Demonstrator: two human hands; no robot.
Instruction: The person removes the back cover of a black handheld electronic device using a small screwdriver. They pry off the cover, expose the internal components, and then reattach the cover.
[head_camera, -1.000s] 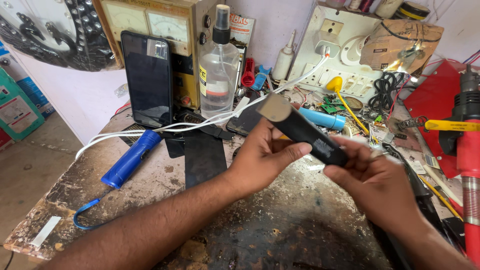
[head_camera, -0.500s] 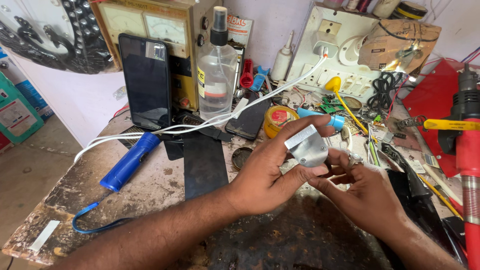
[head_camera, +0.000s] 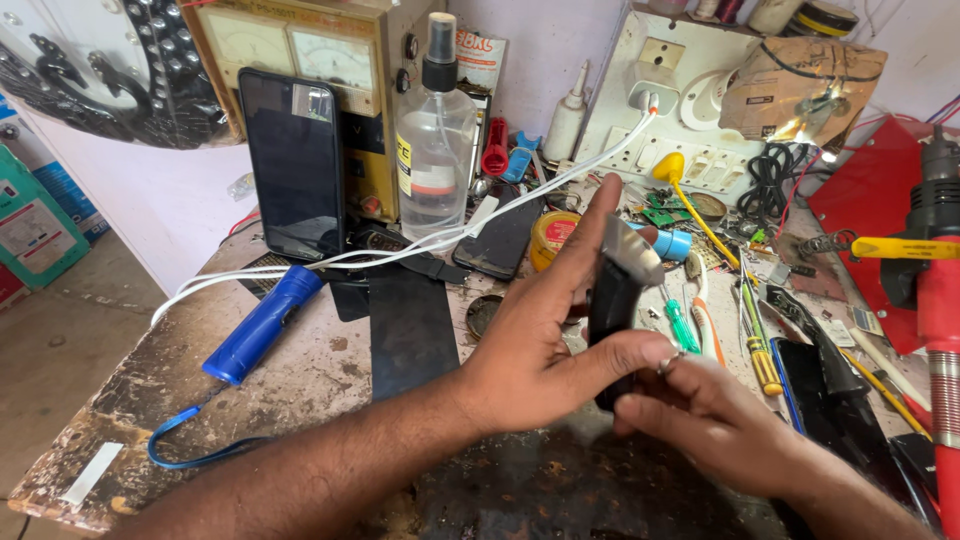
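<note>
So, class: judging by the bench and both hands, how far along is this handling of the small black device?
Done: the black device is off the worn workbench and upright, grey end up. In hand: the left hand grips it from the side while the right hand holds its lower end. Left: no opened part shows, and the screwdrivers lie untouched beside the hands; the blue torch lies apart.

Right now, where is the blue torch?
In the head view, the blue torch lies on the left of the workbench, below the propped-up black phone and beside the white cable.
</note>
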